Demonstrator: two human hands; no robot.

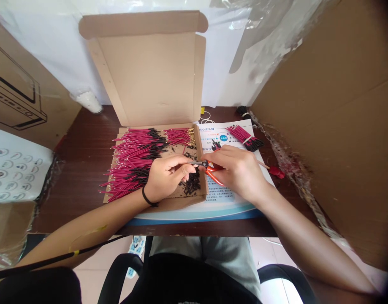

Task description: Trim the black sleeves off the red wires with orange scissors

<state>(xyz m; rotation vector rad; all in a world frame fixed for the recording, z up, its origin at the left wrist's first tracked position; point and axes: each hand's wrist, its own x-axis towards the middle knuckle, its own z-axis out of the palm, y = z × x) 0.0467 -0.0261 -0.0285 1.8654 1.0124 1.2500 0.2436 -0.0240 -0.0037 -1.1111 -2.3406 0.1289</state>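
Right hand (234, 171) clamped tight round orange-handled wire cutters (214, 176), left hand (168, 177) curled in, its fingertips (190, 168) right at the black jaws, whatever they pinch hidden! Black clippings (191, 183) heaped just below, inside the cardboard box (146, 80), magenta black-tipped wires (133, 158) fanned left, a banded wire bundle (244, 138) beyond on the printed sheet (241, 131).

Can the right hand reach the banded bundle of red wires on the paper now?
Probably yes: the banded bundle of red, black-tipped wires lies just beyond the right hand, nothing between. But the hand holds red-orange pliers, so it may release them first.
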